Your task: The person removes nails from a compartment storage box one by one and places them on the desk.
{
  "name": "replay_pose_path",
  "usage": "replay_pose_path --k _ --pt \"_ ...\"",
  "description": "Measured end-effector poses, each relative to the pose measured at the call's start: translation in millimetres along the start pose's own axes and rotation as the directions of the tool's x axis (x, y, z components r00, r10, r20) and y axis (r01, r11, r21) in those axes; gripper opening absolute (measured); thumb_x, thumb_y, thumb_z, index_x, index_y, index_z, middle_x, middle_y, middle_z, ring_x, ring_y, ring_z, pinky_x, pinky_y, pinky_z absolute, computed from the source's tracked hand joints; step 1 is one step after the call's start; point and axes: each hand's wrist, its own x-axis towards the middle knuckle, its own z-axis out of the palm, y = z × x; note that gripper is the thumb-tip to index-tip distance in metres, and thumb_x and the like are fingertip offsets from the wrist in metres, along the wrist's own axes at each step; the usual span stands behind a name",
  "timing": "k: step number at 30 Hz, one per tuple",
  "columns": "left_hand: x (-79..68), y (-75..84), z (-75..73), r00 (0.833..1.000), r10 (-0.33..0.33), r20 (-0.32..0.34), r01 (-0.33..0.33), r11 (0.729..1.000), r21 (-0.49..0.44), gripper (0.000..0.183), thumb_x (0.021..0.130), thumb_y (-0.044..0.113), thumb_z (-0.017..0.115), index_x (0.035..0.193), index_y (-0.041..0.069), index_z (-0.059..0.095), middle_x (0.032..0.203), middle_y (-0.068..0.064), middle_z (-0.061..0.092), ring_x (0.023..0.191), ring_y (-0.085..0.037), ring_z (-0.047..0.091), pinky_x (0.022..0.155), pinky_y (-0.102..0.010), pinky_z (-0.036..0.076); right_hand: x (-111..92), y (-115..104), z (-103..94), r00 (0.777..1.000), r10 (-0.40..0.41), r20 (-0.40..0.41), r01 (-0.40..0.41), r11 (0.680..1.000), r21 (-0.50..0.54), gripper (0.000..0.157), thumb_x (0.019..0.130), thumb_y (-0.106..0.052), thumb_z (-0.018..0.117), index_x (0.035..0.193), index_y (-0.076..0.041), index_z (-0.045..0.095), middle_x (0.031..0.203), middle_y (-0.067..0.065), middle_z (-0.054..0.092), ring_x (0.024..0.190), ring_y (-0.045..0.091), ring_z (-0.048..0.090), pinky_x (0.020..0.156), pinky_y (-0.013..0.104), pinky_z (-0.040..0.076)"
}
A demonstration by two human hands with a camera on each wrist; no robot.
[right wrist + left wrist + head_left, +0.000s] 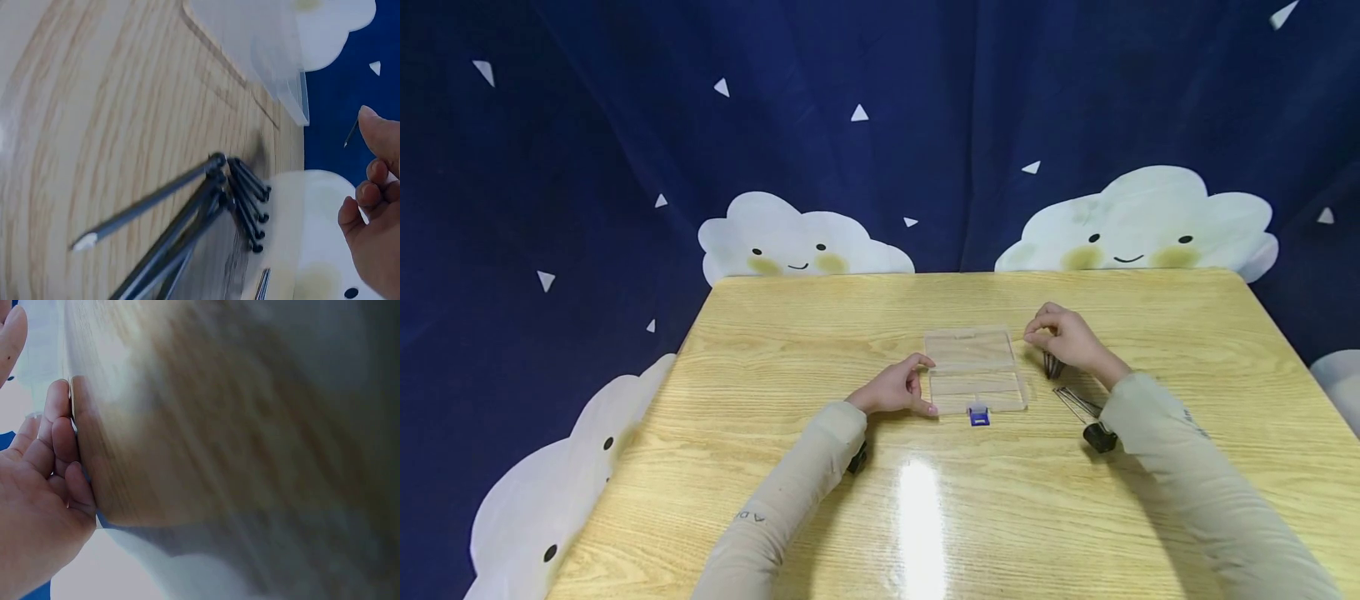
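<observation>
An open clear plastic box (976, 382) lies on the table, its lid (967, 350) folded back and a blue latch (979, 416) at its near edge. My left hand (891, 388) holds the left end of the box between thumb and index finger; in the left wrist view the other fingers of this hand (44, 481) are curled. My right hand (1067, 337) is raised right of the box. Between its thumb and fingers it pinches a thin dark nail (352, 133). Several dark nails (169, 240) lie on the table below this hand, heads close together.
The wooden table (760, 350) ends at a dark blue curtain (880, 50) with printed white clouds. More nails (1075, 403) lie near the right wrist. A small black device (1099, 437) sits under the right forearm.
</observation>
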Motion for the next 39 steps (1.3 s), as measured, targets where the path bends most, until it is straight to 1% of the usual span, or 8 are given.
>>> replay_pose_path --k 6,12,21,25,28,31,37,39 --pt "-0.1 -0.7 -0.1 1.0 -0.004 -0.001 0.004 1.0 0.001 0.074 0.071 0.02 0.08 0.131 0.009 0.039 0.069 -0.004 0.056 0.058 -0.011 0.051 0.067 -0.024 0.042 -6 3 -13.1 0.993 0.115 0.007 -0.115 0.993 0.001 0.01 0.087 -0.006 0.062 0.084 0.002 0.067 0.079 0.007 0.048 0.066 0.017 0.033 0.059 0.028 0.029" --pt "-0.4 -0.5 0.0 1.0 -0.004 -0.003 0.004 1.0 -0.008 0.073 0.071 0.019 0.079 0.131 0.009 0.039 0.069 -0.005 0.056 0.058 -0.012 0.052 0.067 -0.023 0.042 -13 15 -24.6 0.979 0.204 0.025 -0.202 0.978 -0.048 0.014 0.089 -0.011 0.06 0.087 0.002 0.066 0.082 0.009 0.049 0.069 0.021 0.035 0.062 0.032 0.03" --pt "-1.7 1.9 -1.4 1.0 -0.003 0.0 0.003 1.0 0.011 0.073 0.072 0.019 0.079 0.132 0.009 0.038 0.07 -0.006 0.057 0.059 -0.011 0.052 0.068 -0.023 0.042 -24 46 -31.0 0.963 0.264 0.045 -0.259 0.961 -0.095 0.018 0.088 -0.011 0.061 0.091 0.006 0.066 0.08 0.011 0.05 0.069 0.022 0.041 0.06 0.034 0.034" --pt "-2.0 3.2 -1.8 1.0 0.004 0.006 -0.004 1.0 0.009 0.074 0.072 0.018 0.079 0.132 0.008 0.037 0.07 -0.006 0.057 0.059 -0.011 0.052 0.068 -0.023 0.043 -28 56 -29.9 0.953 0.302 0.042 -0.296 0.949 -0.105 0.021 0.088 -0.013 0.06 0.093 0.008 0.065 0.084 0.013 0.051 0.074 0.026 0.045 0.064 0.038 0.037" --pt "-1.4 3.6 -1.7 1.0 0.006 0.009 -0.006 1.0 0.012 0.074 0.072 0.019 0.079 0.132 0.008 0.037 0.07 -0.006 0.057 0.058 -0.011 0.052 0.069 -0.023 0.043 -31 61 -29.6 0.944 0.328 0.024 -0.324 0.94 -0.106 0.024 0.088 -0.015 0.061 0.095 0.008 0.065 0.087 0.015 0.051 0.079 0.03 0.048 0.069 0.043 0.039" --pt "-0.4 2.9 -1.7 1.0 0.008 0.01 -0.009 1.0 0.02 0.074 0.072 0.02 0.079 0.132 0.008 0.037 0.07 -0.005 0.057 0.058 -0.01 0.051 0.07 -0.022 0.042 -33 62 -30.4 0.945 0.326 -0.014 -0.326 0.939 -0.107 0.027 0.088 -0.017 0.061 0.095 0.008 0.066 0.089 0.017 0.053 0.081 0.031 0.049 0.071 0.045 0.04" --pt "-1.1 0.8 -2.3 1.0 0.013 0.017 -0.013 1.0 -0.015 0.075 0.072 0.017 0.079 0.133 0.009 0.037 0.071 -0.006 0.057 0.059 -0.011 0.051 0.067 -0.022 0.041 -39 52 -34.6 0.953 0.27 -0.139 -0.286 0.951 -0.116 0.028 0.091 -0.018 0.057 0.098 0.008 0.065 0.085 0.017 0.053 0.07 0.023 0.044 0.06 0.035 0.036" --pt "-2.1 -0.1 -2.5 1.0 0.02 0.019 -0.019 0.999 -0.034 0.075 0.072 0.016 0.078 0.134 0.008 0.036 0.072 -0.008 0.057 0.06 -0.012 0.05 0.066 -0.023 0.041 -43 46 -36.4 0.954 0.252 -0.164 -0.273 0.953 -0.127 0.027 0.092 -0.017 0.055 0.1 0.007 0.065 0.086 0.017 0.053 0.069 0.021 0.042 0.059 0.033 0.034"
